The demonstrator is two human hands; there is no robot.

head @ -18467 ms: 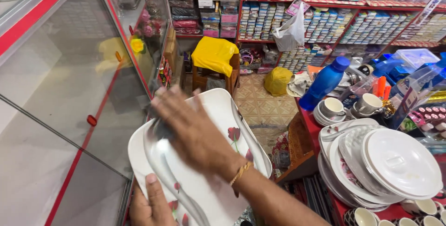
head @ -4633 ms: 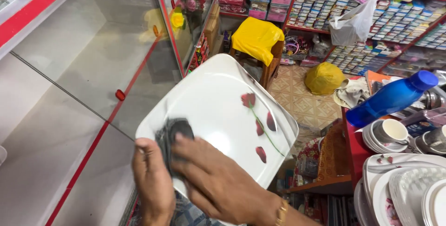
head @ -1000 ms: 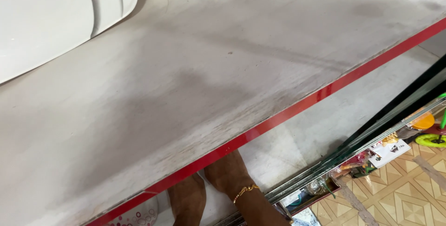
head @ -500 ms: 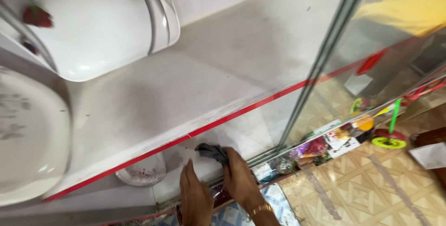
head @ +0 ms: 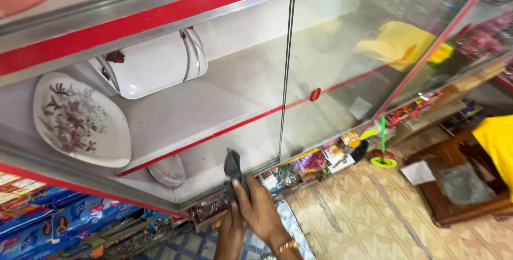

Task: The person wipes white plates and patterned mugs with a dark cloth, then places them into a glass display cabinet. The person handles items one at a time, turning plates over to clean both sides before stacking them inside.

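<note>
My right hand [head: 262, 212], with a gold bracelet at the wrist, is shut on a dark grey cloth [head: 233, 166] and holds it up against the front edge of a glass cabinet's lower shelf [head: 214, 185]. My left hand [head: 230, 230] sits just below and left of it, mostly hidden; its grip is unclear. On the red-edged shelf above, stacked white square plates with red flowers [head: 155, 62] lean on the back wall. An oval plate with purple flowers [head: 80, 121] leans to their left. A small plate [head: 166, 170] lies on the lower shelf.
A glass sliding door [head: 374, 51] with a red knob [head: 315, 94] covers the cabinet's right half. Packaged goods and a green toy [head: 382, 158] line the cabinet's base. Blue packets [head: 53, 228] are at lower left. A yellow-covered wooden stool [head: 481, 185] stands on the patterned floor at right.
The white flowered plate I was wiping earlier has left my hands. The view has pulled back from the shelf. My hands with the cloth have stayed by the lower shelf.
</note>
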